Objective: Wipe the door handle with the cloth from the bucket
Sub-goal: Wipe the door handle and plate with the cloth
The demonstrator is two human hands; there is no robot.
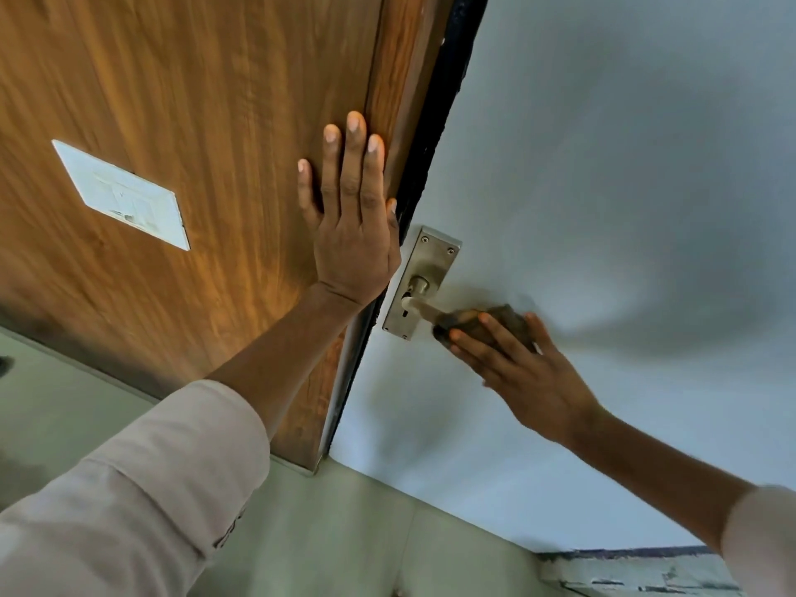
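A metal lever door handle [424,304] on a steel backplate [426,269] is fixed to the pale grey door [603,187]. My right hand [525,372] holds a dark brown cloth [482,323] wrapped over the outer part of the lever; only the lever's stub near the plate shows. My left hand [351,217] lies flat, fingers spread, against the wooden panel [194,101] just left of the door's edge. The bucket is out of view.
A white switch plate [125,196] sits on the wooden panel to the left. A black strip [435,135] runs between panel and door. Greenish floor tiles [344,532] lie below, and a rough threshold [637,570] shows at the lower right.
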